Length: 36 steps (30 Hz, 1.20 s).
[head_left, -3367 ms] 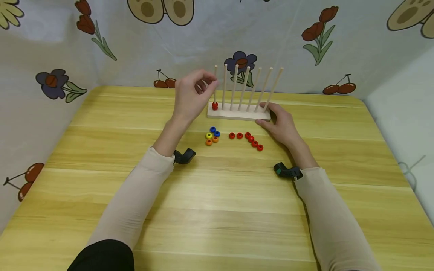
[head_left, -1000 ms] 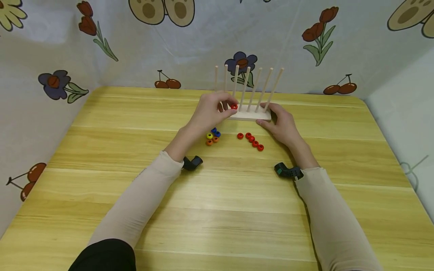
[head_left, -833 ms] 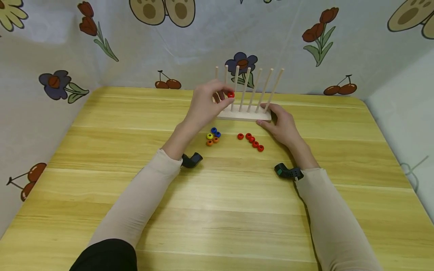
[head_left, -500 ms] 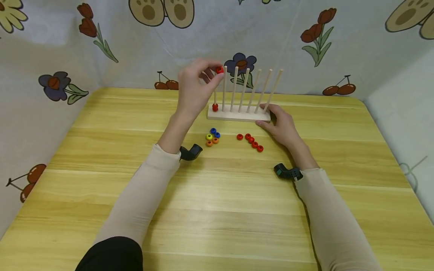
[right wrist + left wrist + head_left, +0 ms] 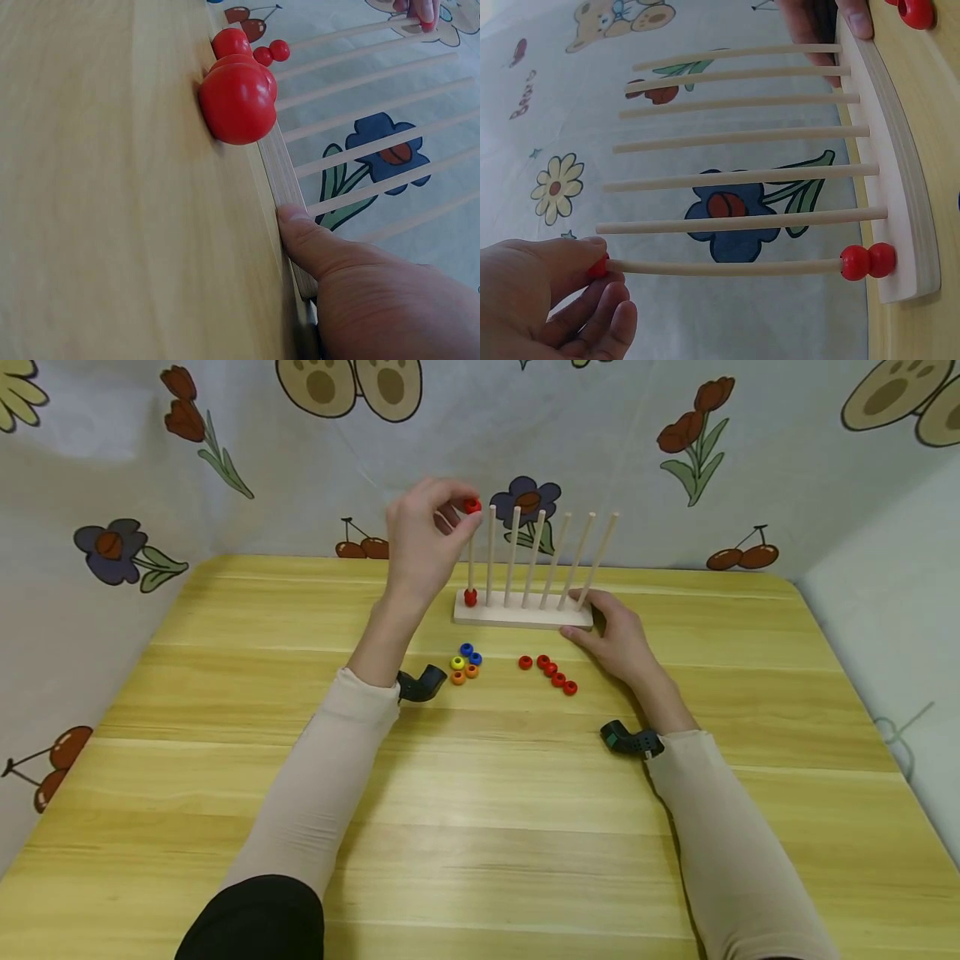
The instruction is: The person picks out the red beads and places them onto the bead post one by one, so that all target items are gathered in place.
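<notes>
My left hand (image 5: 422, 539) pinches a red bead (image 5: 472, 506) at the top of the leftmost peg of a pale wooden peg rack. From the left wrist view, this bead (image 5: 598, 266) meets the peg's tip, mostly covered by thumb and finger. Two red beads (image 5: 868, 261) sit at the bottom of that same peg; the other pegs carry none. With thumb in front and fingers behind, my right hand (image 5: 618, 631) grips the right end of the rack's base (image 5: 522, 619). In the right wrist view the thumb (image 5: 307, 236) presses the base's edge.
Several loose red beads (image 5: 551, 669) lie in a slanting row before the rack. Left of them is a cluster of two blue beads (image 5: 467, 650), a yellow bead (image 5: 457, 663) and two orange beads (image 5: 472, 672). A patterned cloth (image 5: 300, 477) hangs behind the wooden table (image 5: 480, 827).
One red bead has left the table row. My left hand has carried it up and to the left, to the top of the leftmost peg. The right hand keeps its hold.
</notes>
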Motion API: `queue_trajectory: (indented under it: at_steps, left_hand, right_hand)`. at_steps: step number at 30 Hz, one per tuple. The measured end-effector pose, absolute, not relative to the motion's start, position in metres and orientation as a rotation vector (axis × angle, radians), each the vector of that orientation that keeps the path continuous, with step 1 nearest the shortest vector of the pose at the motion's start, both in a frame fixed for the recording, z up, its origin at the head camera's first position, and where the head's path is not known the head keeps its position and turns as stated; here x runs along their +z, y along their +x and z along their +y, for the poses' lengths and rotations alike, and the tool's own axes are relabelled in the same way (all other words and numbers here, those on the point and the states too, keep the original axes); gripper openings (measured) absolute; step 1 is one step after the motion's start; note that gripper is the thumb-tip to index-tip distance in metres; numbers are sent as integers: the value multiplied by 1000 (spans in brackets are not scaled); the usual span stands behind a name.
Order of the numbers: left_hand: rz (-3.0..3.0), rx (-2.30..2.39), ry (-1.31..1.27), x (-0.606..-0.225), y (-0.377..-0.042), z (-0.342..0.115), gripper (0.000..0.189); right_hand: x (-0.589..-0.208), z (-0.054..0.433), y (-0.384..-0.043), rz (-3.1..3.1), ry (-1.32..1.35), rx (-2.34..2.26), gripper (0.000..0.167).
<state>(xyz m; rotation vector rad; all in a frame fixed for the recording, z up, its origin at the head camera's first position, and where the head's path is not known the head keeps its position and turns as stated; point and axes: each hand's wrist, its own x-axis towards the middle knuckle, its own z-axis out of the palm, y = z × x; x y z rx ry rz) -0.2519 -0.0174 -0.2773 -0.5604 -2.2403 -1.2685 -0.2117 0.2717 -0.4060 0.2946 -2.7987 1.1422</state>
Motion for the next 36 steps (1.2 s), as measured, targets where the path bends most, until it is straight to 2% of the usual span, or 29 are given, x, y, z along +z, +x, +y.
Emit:
queue_trajectory:
  at_steps: [8, 16, 22, 36]
  left_hand:
    - [-2252, -1276, -506, -278, -249, -25, 24]
    - [-2104, -1282, -596, -283, -243, -29, 18]
    - [-2113, -1274, -698, -298, -240, -30, 16]
    - [-2556, -1280, -827, -351, -232, -24, 19]
  right_hand:
    - [-405, 269, -212, -2804, 306, 1144, 56]
    - [-404, 270, -211, -2796, 313, 1144, 56]
    - [-404, 269, -213, -2803, 306, 1142, 56]
    - [-403, 270, -211, -2802, 291, 1157, 56]
